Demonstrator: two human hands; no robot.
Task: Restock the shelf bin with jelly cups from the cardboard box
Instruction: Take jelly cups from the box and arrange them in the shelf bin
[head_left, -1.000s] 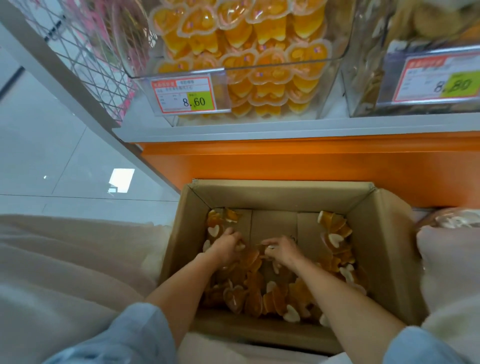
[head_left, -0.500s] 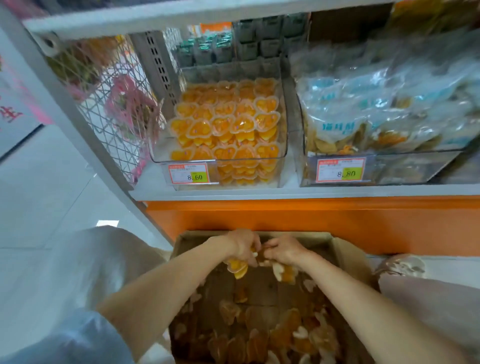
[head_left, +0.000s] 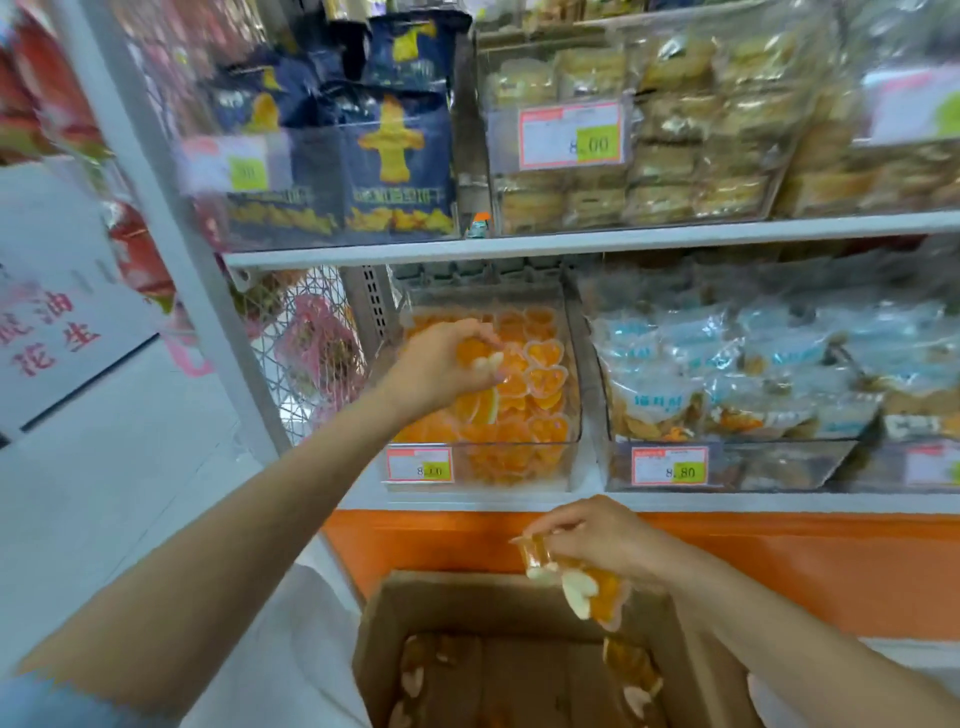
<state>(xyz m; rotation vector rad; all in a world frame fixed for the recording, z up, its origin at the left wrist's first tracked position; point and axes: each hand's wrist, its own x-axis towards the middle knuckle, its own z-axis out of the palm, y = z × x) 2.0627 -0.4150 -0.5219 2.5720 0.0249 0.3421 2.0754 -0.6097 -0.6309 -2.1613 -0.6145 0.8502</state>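
Snack shelves (head_left: 571, 244) fill the background | left grip (head_left: 436, 369) curled round jelly cups (head_left: 480, 358) over the far shelf bin (head_left: 570, 447) | right grip (head_left: 602, 540) clutches perhaps three more, blurred, above the near cardboard box (head_left: 379, 634)

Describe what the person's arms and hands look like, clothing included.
The left hand and right hand are bare: no gloves, rings or watch show. The left arm is bare up to a light blue sleeve in the bottom left corner, where the picture is blurred. The right arm is bare as far as the frame's edge, and no sleeve shows on it.
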